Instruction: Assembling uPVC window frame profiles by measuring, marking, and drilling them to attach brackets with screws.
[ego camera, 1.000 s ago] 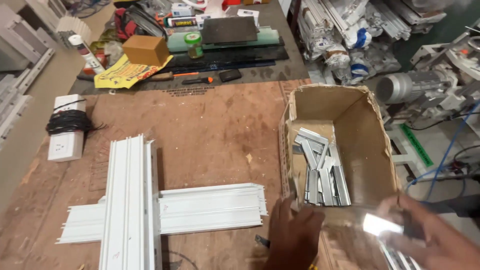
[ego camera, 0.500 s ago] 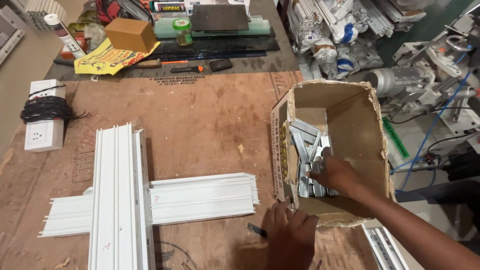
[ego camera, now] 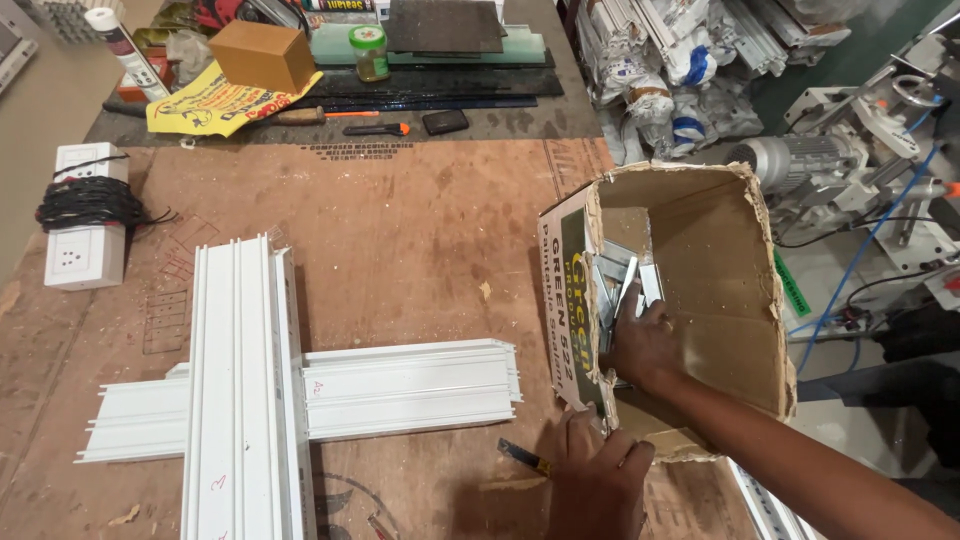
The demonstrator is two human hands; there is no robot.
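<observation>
Right hand (ego camera: 648, 345) reaches inside cardboard box (ego camera: 740, 300), fingers closing on metal brackets (ego camera: 622, 280), left hand (ego camera: 598, 480) flat, open, steadying box's near corner; best lift slowly.

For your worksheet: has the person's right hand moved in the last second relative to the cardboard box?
Yes. The right hand was outside the cardboard box, near its front right corner. It has gone into the box and now rests on the metal pieces.
</observation>
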